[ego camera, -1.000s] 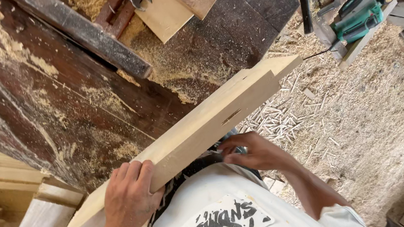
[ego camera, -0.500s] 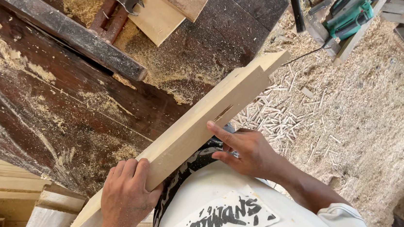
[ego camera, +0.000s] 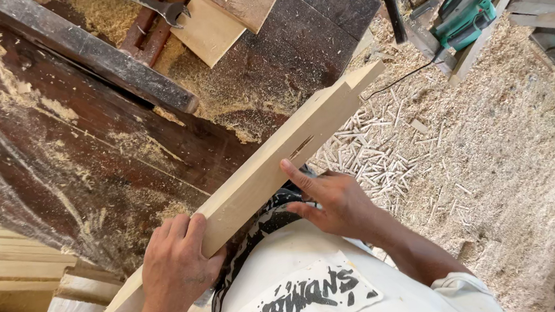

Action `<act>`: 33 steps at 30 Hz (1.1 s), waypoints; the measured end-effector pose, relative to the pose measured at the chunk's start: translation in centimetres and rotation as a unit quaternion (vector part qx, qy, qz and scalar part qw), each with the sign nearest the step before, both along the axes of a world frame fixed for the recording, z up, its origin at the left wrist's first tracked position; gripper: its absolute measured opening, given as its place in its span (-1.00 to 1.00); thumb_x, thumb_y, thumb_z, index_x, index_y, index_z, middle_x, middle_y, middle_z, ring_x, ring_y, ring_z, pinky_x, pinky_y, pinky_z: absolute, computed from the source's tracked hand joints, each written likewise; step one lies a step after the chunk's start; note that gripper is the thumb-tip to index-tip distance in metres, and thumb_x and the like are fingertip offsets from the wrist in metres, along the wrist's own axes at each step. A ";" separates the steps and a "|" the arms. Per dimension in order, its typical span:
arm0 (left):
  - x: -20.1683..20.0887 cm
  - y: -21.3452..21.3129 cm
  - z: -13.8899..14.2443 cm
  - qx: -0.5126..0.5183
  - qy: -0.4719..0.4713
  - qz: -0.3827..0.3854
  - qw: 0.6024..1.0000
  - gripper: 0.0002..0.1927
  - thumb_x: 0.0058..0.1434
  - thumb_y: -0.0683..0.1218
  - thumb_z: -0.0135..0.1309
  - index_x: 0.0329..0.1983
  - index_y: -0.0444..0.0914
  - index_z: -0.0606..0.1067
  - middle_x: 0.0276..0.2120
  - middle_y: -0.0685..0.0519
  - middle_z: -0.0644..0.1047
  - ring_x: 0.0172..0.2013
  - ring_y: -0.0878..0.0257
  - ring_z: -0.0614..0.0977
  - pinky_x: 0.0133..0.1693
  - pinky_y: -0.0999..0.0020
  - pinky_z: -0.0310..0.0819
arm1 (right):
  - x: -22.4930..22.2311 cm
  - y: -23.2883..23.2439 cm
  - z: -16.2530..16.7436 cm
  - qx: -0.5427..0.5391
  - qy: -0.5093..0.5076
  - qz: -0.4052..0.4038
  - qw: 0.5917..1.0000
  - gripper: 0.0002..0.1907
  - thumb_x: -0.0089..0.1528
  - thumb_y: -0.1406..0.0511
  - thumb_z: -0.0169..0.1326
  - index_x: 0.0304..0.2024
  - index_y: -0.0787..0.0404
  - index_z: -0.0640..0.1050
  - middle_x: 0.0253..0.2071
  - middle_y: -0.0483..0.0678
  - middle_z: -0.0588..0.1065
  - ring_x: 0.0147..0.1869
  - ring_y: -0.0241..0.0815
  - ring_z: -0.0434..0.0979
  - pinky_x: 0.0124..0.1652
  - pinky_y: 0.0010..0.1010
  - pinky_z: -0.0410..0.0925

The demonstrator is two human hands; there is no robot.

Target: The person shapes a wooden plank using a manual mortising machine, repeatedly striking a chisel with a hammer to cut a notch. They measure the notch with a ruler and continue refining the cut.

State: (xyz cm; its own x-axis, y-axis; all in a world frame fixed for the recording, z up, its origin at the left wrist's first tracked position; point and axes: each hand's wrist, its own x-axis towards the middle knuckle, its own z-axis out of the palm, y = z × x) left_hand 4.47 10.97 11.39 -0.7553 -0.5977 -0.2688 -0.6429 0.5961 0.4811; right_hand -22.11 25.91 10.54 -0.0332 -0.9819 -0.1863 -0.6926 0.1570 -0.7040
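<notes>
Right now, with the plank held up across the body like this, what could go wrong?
The wooden plank is held by the left hand, while the right hand only touches its edge, so the far end could dip or swing. That end hangs near the dark workbench and might knock it. Wood offcuts underfoot may cause slipping.

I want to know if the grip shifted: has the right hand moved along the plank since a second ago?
Yes. The right hand has come up along the plank toward its mortise slot, index finger now nearly reaching it.

packages: none | signs, screens: none | labels: you wear a white shirt (ego camera: pixel 397 299) with a black printed patch (ego camera: pixel 303 301) (chest, lower centre)
</notes>
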 end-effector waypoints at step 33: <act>-17.0 -1.7 -2.4 0.023 -0.039 0.510 0.859 -0.82 0.41 -0.04 0.06 -0.12 -0.25 0.52 -0.39 -0.03 0.57 -0.41 0.04 0.62 -0.36 0.15 0.53 | -43.4 -22.5 -21.9 0.315 0.306 -0.218 0.872 -0.37 0.26 -0.02 0.32 -0.03 0.47 0.62 0.01 0.35 0.59 0.07 0.26 0.60 0.06 -0.04 0.43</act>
State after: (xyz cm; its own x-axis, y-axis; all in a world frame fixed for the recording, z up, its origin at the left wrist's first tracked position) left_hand -12.58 9.25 9.01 0.1761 -0.9253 -0.3358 -0.8506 -0.3147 0.4213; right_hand -65.50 3.45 -11.37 -0.6591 -0.5612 -0.5006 -0.6867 0.7206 0.0962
